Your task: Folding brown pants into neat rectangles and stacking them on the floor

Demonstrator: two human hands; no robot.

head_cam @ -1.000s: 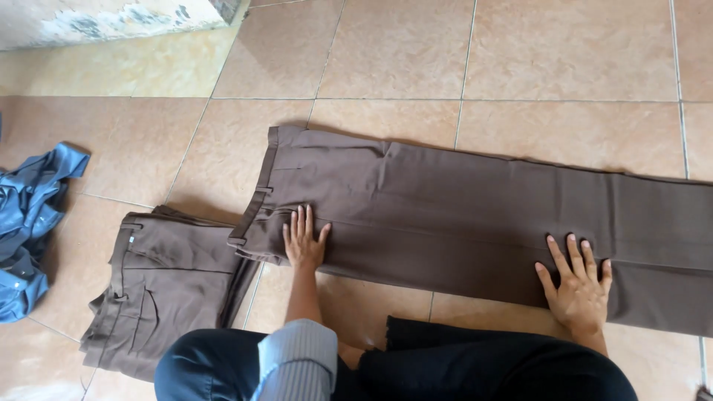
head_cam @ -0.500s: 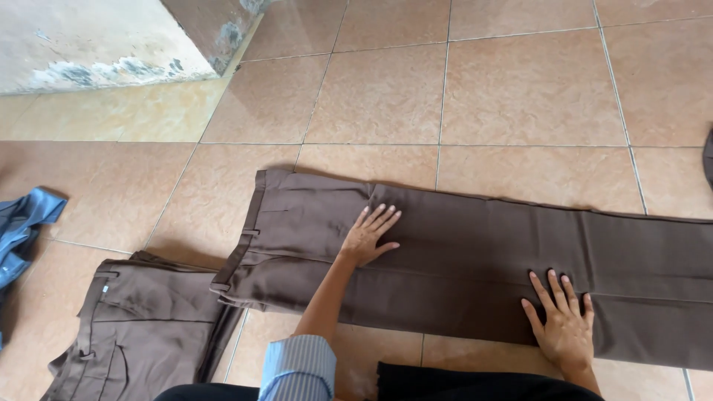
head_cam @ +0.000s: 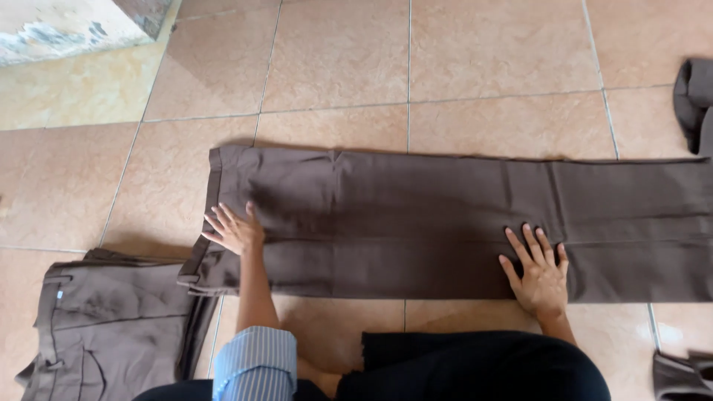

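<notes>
Matt brown cloth trousers (head_cam: pixel 445 215), glossy smooth ceramic floor tiles (head_cam: pixel 490 52)

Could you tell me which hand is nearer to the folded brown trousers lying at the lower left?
Left. The left hand rests just above the folded trousers; the right hand is far across.

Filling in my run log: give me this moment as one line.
left hand flat on brown trousers at waistband | right hand flat on leg | trousers spread on tile floor | folded brown trousers at left

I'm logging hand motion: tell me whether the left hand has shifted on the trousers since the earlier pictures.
Yes. The left hand slid back toward the waistband end of the brown trousers, having lain farther in on the cloth half a second ago.
</notes>
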